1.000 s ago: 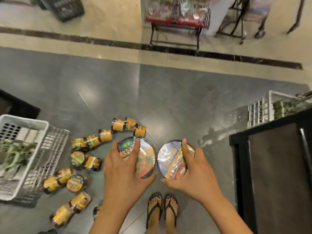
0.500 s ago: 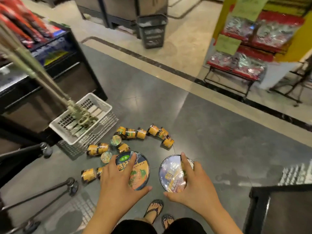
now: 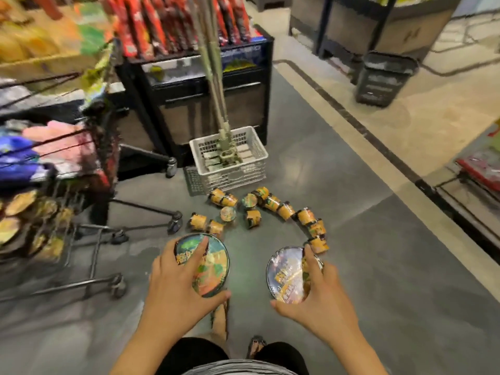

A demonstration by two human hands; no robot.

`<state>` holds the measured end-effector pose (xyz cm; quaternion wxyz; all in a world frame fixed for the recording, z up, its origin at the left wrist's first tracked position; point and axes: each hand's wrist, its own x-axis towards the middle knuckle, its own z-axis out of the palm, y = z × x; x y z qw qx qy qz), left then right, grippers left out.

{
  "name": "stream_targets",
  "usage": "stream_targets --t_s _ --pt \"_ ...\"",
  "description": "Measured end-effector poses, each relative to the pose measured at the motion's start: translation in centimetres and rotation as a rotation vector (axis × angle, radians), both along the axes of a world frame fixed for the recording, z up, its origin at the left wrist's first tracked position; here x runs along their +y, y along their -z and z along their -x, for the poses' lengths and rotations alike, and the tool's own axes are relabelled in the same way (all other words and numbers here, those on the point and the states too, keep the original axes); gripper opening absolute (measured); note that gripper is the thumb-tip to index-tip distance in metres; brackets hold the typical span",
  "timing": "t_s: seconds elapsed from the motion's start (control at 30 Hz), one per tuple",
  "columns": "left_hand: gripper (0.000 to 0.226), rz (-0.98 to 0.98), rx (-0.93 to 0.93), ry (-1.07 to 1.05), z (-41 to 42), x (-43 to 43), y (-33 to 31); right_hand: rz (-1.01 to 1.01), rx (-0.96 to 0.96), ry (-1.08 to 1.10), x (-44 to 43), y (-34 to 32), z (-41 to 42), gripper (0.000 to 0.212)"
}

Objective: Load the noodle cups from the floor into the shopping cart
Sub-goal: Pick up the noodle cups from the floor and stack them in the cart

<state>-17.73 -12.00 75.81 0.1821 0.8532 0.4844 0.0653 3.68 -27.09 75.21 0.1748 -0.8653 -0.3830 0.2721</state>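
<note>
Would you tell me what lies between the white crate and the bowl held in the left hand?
In the head view, small yellow noodle cups lie scattered on the floor between the white crate and the bowl in the left hand.

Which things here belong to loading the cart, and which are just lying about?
For the job: left hand holding the green-lid cup; right hand holding the silver-lid cup; small cups on the floor; cart.
Lying about: white crate; black basket; shelf unit.
</note>
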Motion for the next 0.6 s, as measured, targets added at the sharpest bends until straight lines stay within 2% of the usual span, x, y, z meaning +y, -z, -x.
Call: stream_targets --t_s 0.33,0.6 --pt "0.108 -0.066 -0.043 -0.446 12.0 0.5 0.3 -0.008 -0.03 -0.289 7.0 0.6 5.7 0.135" --pt "0.105 -0.061 -0.065 -0.656 22.9 3.9 0.8 -0.045 -0.012 -0.472 16.8 0.2 15.1 0.132"
